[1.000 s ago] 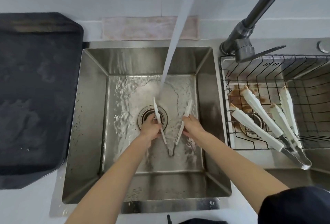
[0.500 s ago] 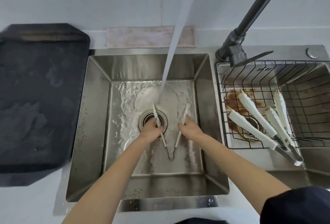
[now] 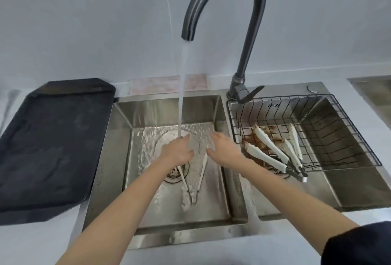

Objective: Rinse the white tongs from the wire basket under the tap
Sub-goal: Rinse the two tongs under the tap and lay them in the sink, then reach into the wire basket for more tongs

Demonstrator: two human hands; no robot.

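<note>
Hands on tongs (image 3: 195,180) in left sink (image 3: 222,159): left hand (image 3: 178,150) clasping one arm, right hand (image 3: 222,150) clasping the other, V spread wide, hinge nearest. Stream from tap (image 3: 224,0) striking left hand. Two more tongs (image 3: 273,154) lying in wire basket (image 3: 338,129), right sink. Dark tray (image 3: 48,144) on tabletop, left.

"What do you see in the sink?"

"Water runs from the dark tap (image 3: 224,0) into the left sink (image 3: 110,159). It lands on the left hand (image 3: 178,149). The right hand (image 3: 224,151) is close beside it. Each hand holds one arm of the white tongs (image 3: 193,182), spread like a V, with the joined end toward the person."

"And on the right?"

"A wire basket (image 3: 342,135) sits in the other sink. More white tongs (image 3: 273,152) lie in it. A dark mat (image 3: 48,144) lies on the left."
</note>
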